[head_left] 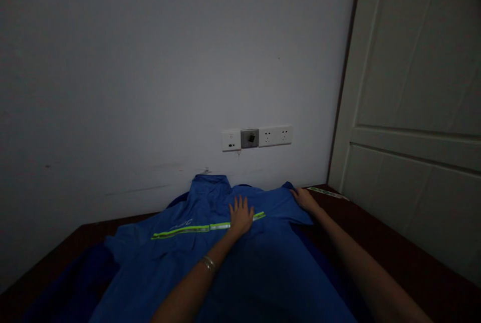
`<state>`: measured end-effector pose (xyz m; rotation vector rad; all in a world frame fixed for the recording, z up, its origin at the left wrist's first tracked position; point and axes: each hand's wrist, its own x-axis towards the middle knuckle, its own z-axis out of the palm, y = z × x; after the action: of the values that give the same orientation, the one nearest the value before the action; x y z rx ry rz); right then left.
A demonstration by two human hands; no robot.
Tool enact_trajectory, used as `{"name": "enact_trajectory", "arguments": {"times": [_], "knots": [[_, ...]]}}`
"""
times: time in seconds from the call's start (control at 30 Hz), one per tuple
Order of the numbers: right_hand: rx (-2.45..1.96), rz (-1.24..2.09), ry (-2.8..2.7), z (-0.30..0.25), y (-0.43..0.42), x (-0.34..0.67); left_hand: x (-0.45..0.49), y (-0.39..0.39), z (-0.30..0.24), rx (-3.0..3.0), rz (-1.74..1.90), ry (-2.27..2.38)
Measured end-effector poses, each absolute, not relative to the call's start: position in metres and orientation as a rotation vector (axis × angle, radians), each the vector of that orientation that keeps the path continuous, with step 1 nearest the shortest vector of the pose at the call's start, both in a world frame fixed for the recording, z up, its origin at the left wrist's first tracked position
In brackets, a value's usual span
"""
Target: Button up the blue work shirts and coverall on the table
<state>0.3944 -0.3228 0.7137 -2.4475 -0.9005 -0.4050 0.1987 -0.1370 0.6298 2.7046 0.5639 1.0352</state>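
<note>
A blue jacket [248,263] with a standing collar and a yellow-green reflective stripe across its chest lies spread out in front of me. My left hand [241,217] rests flat on its chest, over the stripe, with the fingers apart. At the end of the sleeve on the right, my right hand [306,201] pinches the edge of the fabric; its fingertips are partly hidden. The opposite sleeve [130,235] lies stretched to the left. Darker blue fabric [71,283] shows beneath and beside the jacket.
The dark reddish-brown surface [376,248] meets a pale wall [150,87] behind the collar. Wall sockets [275,135] sit above the jacket. A panelled white door [417,112] stands on the right. A thin pale strip [326,193] lies near the corner.
</note>
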Motion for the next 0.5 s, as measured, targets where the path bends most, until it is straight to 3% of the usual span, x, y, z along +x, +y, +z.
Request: {"name": "enact_trajectory", "arguments": {"times": [0.23, 0.5], "knots": [[-2.638, -0.455, -0.706, 0.697, -0.329, 0.395, 0.198, -0.135, 0.634, 2.664, 0.888, 0.646], [-2.593, -0.418, -0.612, 0.705, -0.316, 0.402, 0.198, -0.133, 0.627, 2.665, 0.980, 0.561]]}}
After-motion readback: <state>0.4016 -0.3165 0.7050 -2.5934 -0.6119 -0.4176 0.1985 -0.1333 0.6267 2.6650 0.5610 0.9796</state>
